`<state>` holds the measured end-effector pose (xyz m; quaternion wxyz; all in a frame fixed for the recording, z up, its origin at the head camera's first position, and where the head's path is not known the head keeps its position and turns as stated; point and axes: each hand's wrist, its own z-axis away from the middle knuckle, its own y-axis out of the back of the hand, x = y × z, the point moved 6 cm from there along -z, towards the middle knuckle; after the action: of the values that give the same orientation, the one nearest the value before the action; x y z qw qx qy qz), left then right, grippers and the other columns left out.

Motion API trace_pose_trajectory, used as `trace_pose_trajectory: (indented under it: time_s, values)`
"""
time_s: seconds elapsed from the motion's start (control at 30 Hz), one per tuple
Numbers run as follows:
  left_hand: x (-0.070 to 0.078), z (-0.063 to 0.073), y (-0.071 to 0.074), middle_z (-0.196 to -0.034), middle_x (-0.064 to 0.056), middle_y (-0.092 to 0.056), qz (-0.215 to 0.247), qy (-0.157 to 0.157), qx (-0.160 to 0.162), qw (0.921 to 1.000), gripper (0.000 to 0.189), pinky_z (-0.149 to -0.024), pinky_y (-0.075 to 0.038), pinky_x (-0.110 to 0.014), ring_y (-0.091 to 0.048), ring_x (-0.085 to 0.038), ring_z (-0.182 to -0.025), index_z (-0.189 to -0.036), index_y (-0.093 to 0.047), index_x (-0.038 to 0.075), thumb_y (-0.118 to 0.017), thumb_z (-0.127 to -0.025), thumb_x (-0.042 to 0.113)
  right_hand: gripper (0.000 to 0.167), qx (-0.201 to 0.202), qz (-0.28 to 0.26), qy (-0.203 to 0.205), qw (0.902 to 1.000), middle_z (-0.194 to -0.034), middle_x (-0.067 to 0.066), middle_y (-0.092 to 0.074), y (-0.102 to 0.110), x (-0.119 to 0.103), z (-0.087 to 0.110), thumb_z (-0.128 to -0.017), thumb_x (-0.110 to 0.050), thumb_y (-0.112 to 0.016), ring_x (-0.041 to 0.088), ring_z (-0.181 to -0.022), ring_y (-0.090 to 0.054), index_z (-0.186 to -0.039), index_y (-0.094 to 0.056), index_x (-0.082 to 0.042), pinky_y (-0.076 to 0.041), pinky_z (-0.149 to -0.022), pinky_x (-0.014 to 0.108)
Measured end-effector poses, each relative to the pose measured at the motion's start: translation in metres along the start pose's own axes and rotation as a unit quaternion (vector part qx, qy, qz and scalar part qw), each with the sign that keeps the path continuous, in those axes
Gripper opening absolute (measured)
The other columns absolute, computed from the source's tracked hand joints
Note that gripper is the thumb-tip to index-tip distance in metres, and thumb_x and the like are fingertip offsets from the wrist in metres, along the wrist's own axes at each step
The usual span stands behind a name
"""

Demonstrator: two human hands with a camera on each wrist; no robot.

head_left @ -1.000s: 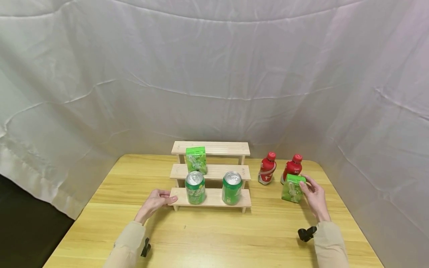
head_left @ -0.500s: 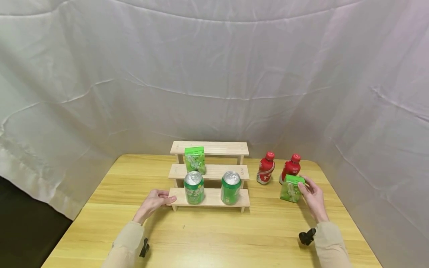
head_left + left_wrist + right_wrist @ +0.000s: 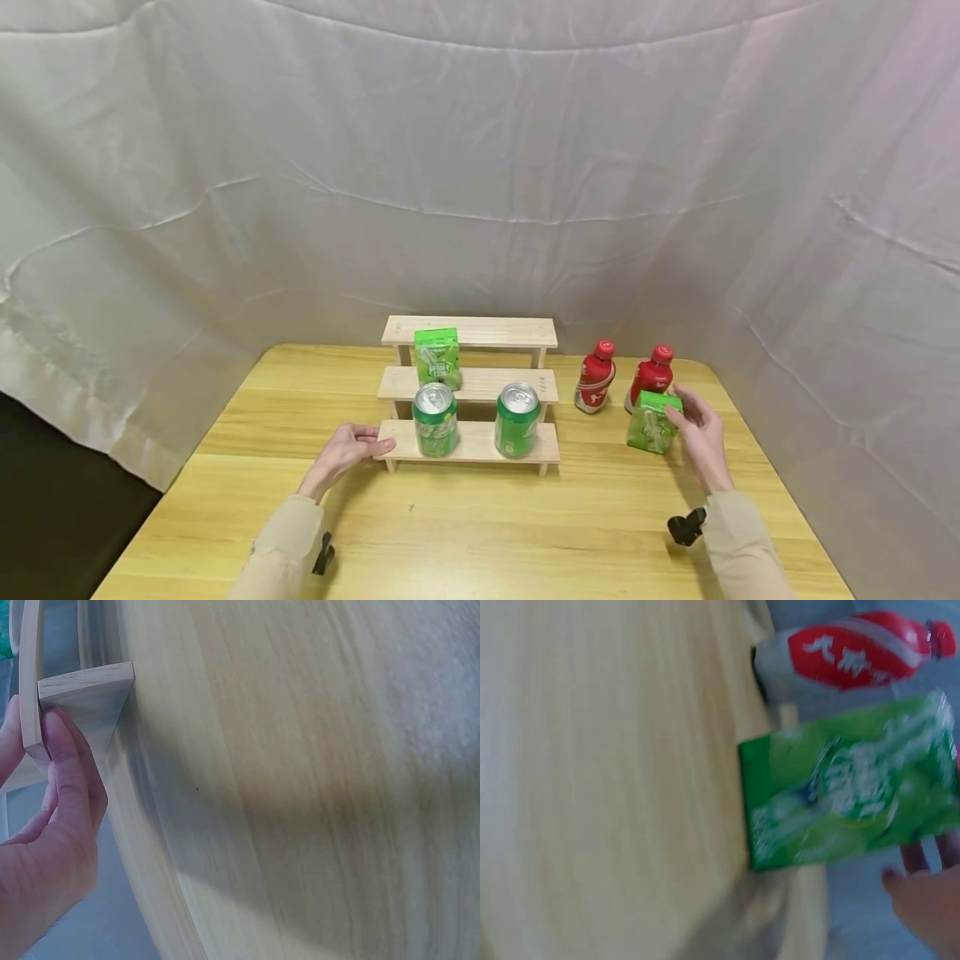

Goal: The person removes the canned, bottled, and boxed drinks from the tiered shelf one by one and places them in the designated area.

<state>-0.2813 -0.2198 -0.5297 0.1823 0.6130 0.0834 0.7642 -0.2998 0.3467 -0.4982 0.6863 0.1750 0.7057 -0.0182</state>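
My left hand [image 3: 343,454] pinches the left end of the lowest step of a three-tier wooden display stand [image 3: 468,332], thumb on top and fingers beneath; the left wrist view shows this grip on the board [image 3: 30,682]. My right hand [image 3: 703,437] is at the right side of a green drink carton [image 3: 651,427] standing upright on the table. In the right wrist view the thumb appears just off the edge of the carton [image 3: 847,784], with fingertips partly hidden behind it. Another green carton [image 3: 437,360] stands on the middle step. Two green soda cans [image 3: 435,425] occupy the lowest step.
Two red-capped bottles stand right of the stand: one bottle [image 3: 595,379] nearer it, the other bottle [image 3: 651,377] just behind the right-hand carton. The wooden table [image 3: 480,533] ends at a grey fabric curtain [image 3: 480,167] at the back and sides.
The right hand's fingers have spread slightly and its thumb has shifted toward the carton's right edge. The carton stays in place. My left hand keeps its grip on the stand.
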Motion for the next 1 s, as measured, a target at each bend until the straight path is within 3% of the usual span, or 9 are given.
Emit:
trace_pose_trajectory:
  time_s: [0.13, 0.27, 0.37, 0.5, 0.63, 0.73, 1.0]
  values:
    - [-0.001, -0.001, 0.0, -0.11, -0.026, -0.067, 0.0, 0.0, -0.002, 1.0, 0.057, -0.09, -0.057, -0.046, -0.066, -0.021, -0.092, -0.128, -0.05, -0.021, -0.073, -0.092, 0.017, 0.049, 0.062, 0.004, 0.043, 0.9971, -0.128, -0.011, -0.059, -0.007, -0.022, 0.001, -0.098, -0.013, -0.064, -0.001, -0.124, -0.046, -0.144, -0.052, -0.002, -0.031, -0.116, 0.02]
    - [-0.002, -0.002, 0.0, -0.105, -0.021, -0.069, -0.001, 0.003, -0.001, 1.0, 0.054, -0.089, -0.057, -0.045, -0.065, -0.018, -0.088, -0.126, -0.052, -0.019, -0.073, -0.092, 0.018, 0.043, 0.079, 0.012, 0.095, 0.9922, -0.123, -0.013, -0.064, -0.022, -0.05, 0.005, -0.094, -0.014, -0.07, -0.002, -0.118, -0.046, -0.135, -0.061, -0.006, -0.027, -0.104, 0.026]
    - [-0.001, -0.003, 0.0, -0.102, -0.019, -0.07, 0.002, 0.004, 0.0, 1.0, 0.053, -0.088, -0.057, -0.045, -0.065, -0.017, -0.086, -0.125, -0.053, -0.019, -0.073, -0.092, 0.017, 0.044, 0.049, 0.02, 0.112, 0.9923, -0.123, -0.013, -0.063, -0.038, -0.074, 0.01, -0.094, -0.016, -0.07, 0.0, -0.114, -0.047, -0.136, -0.06, -0.006, -0.03, -0.1, 0.029]
    - [0.0, -0.003, -0.001, -0.106, -0.022, -0.069, 0.0, 0.002, -0.004, 1.0, 0.055, -0.09, -0.057, -0.045, -0.065, -0.019, -0.09, -0.127, -0.052, -0.02, -0.073, -0.092, 0.018, 0.05, -0.008, 0.035, 0.117, 0.9925, -0.137, 0.004, -0.06, -0.061, -0.1, 0.014, -0.095, -0.02, -0.069, 0.004, -0.12, -0.046, -0.141, -0.055, -0.006, -0.035, -0.108, 0.039]
    - [0.0, -0.003, -0.001, -0.108, -0.023, -0.069, 0.001, 0.007, -0.004, 1.0, 0.057, -0.091, -0.058, -0.043, -0.066, -0.02, -0.092, -0.128, -0.052, -0.019, -0.074, -0.091, 0.018, 0.052, -0.063, 0.045, 0.127, 0.9888, -0.146, 0.019, -0.053, -0.085, -0.122, 0.016, -0.096, -0.021, -0.068, 0.022, -0.133, -0.043, -0.143, -0.052, -0.004, -0.028, -0.115, 0.046]
    - [0.0, -0.002, -0.001, -0.108, -0.023, -0.069, 0.002, 0.011, -0.002, 0.9999, 0.057, -0.09, -0.058, -0.041, -0.066, -0.02, -0.093, -0.128, -0.052, -0.018, -0.075, -0.091, 0.019, 0.053, -0.101, 0.04, 0.129, 0.9856, -0.148, 0.021, -0.051, -0.103, -0.137, 0.018, -0.097, -0.021, -0.068, 0.033, -0.136, -0.042, -0.144, -0.05, -0.004, -0.028, -0.119, 0.049]
    - [0.002, -0.001, -0.002, -0.102, -0.02, -0.07, 0.019, 0.001, -0.015, 0.9997, 0.053, -0.087, -0.059, -0.042, -0.065, -0.016, -0.085, -0.126, -0.051, -0.021, -0.072, -0.092, 0.014, 0.057, -0.188, 0.028, 0.138, 0.9721, -0.15, 0.02, -0.049, -0.152, -0.17, 0.016, -0.095, -0.018, -0.069, 0.039, -0.14, -0.043, -0.145, -0.047, -0.003, -0.032, -0.121, 0.055]
